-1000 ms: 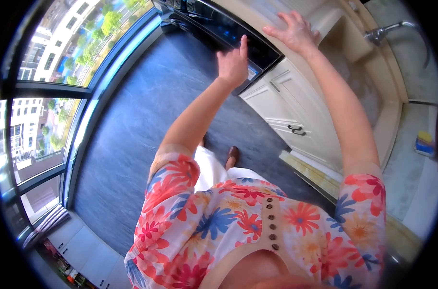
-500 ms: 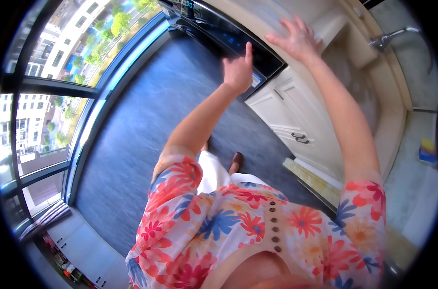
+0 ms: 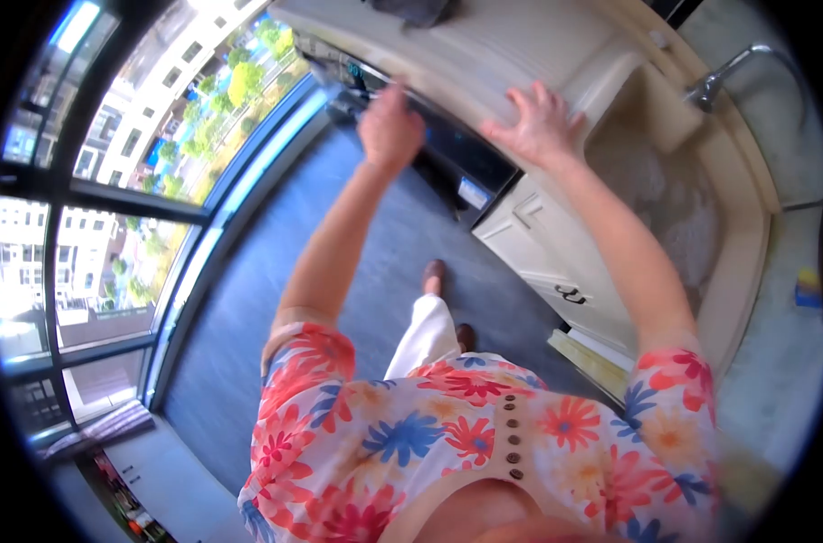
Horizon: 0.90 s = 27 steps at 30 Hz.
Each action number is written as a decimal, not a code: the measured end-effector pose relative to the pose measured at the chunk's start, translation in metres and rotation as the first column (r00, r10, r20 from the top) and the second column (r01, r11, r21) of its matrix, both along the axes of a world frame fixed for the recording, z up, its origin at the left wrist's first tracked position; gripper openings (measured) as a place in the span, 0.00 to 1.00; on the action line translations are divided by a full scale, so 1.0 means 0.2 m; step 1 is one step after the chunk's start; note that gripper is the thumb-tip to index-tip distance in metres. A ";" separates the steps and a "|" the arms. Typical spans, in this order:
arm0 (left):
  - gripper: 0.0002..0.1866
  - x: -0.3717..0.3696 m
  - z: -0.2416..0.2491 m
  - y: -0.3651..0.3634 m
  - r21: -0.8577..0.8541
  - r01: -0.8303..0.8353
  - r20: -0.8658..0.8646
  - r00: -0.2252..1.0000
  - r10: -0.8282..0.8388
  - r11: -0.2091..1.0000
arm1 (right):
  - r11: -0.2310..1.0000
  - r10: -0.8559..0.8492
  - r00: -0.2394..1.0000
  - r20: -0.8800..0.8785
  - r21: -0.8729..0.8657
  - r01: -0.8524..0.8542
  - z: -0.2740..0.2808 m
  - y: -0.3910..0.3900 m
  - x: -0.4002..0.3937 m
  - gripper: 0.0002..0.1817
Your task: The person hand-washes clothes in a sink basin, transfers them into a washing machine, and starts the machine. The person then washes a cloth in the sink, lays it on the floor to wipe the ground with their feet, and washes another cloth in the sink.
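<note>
I look down over a flowered shirt at a cream counter (image 3: pixel 493 45) with a dark glossy appliance (image 3: pixel 466 158) set under it. My left hand (image 3: pixel 389 127) reaches to the appliance's top front edge, fingers curled against it; it is blurred and I cannot tell whether it grips anything. My right hand (image 3: pixel 538 122) lies flat with fingers spread on the counter's edge, just left of the sink basin (image 3: pixel 665 181). Neither hand holds a loose object.
A tap (image 3: pixel 714 81) stands over the sink at the upper right. White cabinet doors (image 3: pixel 542 253) with dark handles sit below the counter. A dark object (image 3: pixel 411 9) lies on the counter's far end. Tall windows (image 3: pixel 140 172) line the left; grey floor (image 3: pixel 275 290) lies between.
My left hand has moved up and left along the appliance front, from its right end to its top edge. The view has shifted so more counter shows. The right hand stays on the counter.
</note>
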<state>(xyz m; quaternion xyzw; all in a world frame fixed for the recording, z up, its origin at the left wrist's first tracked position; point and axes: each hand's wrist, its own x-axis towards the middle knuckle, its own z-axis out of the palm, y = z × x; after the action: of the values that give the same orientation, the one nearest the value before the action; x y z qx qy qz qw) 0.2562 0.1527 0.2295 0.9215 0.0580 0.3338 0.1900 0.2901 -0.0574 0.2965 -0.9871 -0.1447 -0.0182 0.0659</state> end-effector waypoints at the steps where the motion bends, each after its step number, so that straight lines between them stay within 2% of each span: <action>1: 0.32 0.08 0.13 0.07 -0.084 -0.065 -0.109 0.992 0.056 0.994 | 1.000 0.006 1.000 0.001 -0.003 -0.006 0.00 0.00 0.00 0.43; 2: 0.34 0.19 0.19 0.17 0.007 -0.090 -0.002 0.996 0.090 0.996 | 1.000 0.005 1.000 0.001 -0.010 -0.005 0.00 -0.01 -0.01 0.43; 4: 0.38 0.45 0.32 0.34 0.093 -0.038 -0.047 0.998 0.042 0.995 | 0.999 0.031 0.999 0.005 0.007 -0.031 0.02 -0.01 -0.02 0.40; 6: 0.41 0.75 0.35 0.48 0.327 -0.010 0.044 0.999 -0.004 0.945 | 0.995 0.068 0.998 -0.002 0.067 -0.068 0.01 -0.03 -0.01 0.39; 8: 0.44 0.97 0.38 0.52 0.461 0.025 -0.047 0.999 -0.003 0.887 | 0.992 0.083 0.996 -0.044 0.103 -0.079 0.05 -0.03 -0.03 0.39; 10: 0.41 1.12 0.42 0.48 0.490 0.111 -0.256 0.966 0.022 0.865 | 0.982 0.072 0.997 -0.021 0.179 -0.067 0.01 -0.04 -0.02 0.38; 12: 0.36 1.27 0.44 0.48 0.444 0.160 -0.456 0.888 0.069 0.882 | 0.970 0.073 0.997 0.004 0.231 -0.072 0.00 -0.04 -0.02 0.34; 15: 0.31 1.42 0.45 0.37 0.323 0.068 -0.418 0.905 0.078 0.944 | 0.918 0.139 0.990 -0.033 0.379 -0.117 0.00 -0.10 0.03 0.27; 16: 0.29 1.46 0.46 0.31 0.134 0.163 -0.441 0.893 -0.088 0.978 | 0.795 0.138 0.983 -0.120 0.605 -0.038 0.01 -0.15 0.05 0.26; 18: 0.26 1.47 0.49 0.17 -0.260 0.317 -0.404 0.822 -0.401 0.912 | 0.406 0.204 0.942 -0.268 0.898 0.167 0.01 -0.31 0.10 0.23; 19: 0.24 1.40 0.53 0.00 -0.554 0.437 -0.276 0.707 -0.652 0.708 | 0.066 0.253 0.943 -0.218 0.976 0.209 -0.11 -0.38 0.17 0.22; 20: 0.22 1.29 0.56 -0.23 -0.771 0.491 -0.069 0.569 -0.820 0.406 | 0.012 0.200 0.924 -0.325 0.944 0.329 -0.05 -0.49 0.21 0.22; 21: 0.21 1.20 0.59 -0.41 -0.862 0.427 -0.013 0.521 -0.854 0.274 | -0.049 0.155 0.892 -0.425 0.898 0.437 0.02 -0.61 0.24 0.23; 22: 0.19 1.12 0.61 -0.58 -0.926 0.352 0.053 0.480 -0.875 0.137 | -0.192 0.159 0.855 -0.493 0.834 0.517 0.03 -0.68 0.29 0.34; 24: 0.18 0.97 0.58 -0.90 -0.950 0.293 -0.005 0.325 -0.946 0.106 | -0.528 0.335 0.878 -0.341 0.704 0.475 -0.02 -0.84 0.35 0.29; 25: 0.17 0.92 0.55 -1.07 -0.972 0.217 -0.024 0.299 -0.954 0.092 | -0.483 0.324 0.892 -0.315 0.756 0.442 -0.05 -0.95 0.35 0.26; 26: 0.18 0.89 0.54 -1.23 -0.981 0.194 0.008 0.169 -0.986 0.025 | -0.441 0.311 0.905 -0.291 0.799 0.408 -0.08 -1.10 0.34 0.24; 27: 0.19 0.87 0.50 -1.35 -0.995 0.098 0.031 0.215 -0.976 -0.010 | -0.273 0.185 0.857 -0.480 0.813 0.515 -0.11 -1.24 0.33 0.23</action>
<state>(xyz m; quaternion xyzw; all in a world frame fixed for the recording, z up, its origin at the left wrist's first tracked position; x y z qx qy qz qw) 0.4293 -0.1171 0.3294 0.5891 -0.1456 -0.3105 0.7317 0.3558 -0.3046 0.2746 -0.5267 0.0929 0.0869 0.8405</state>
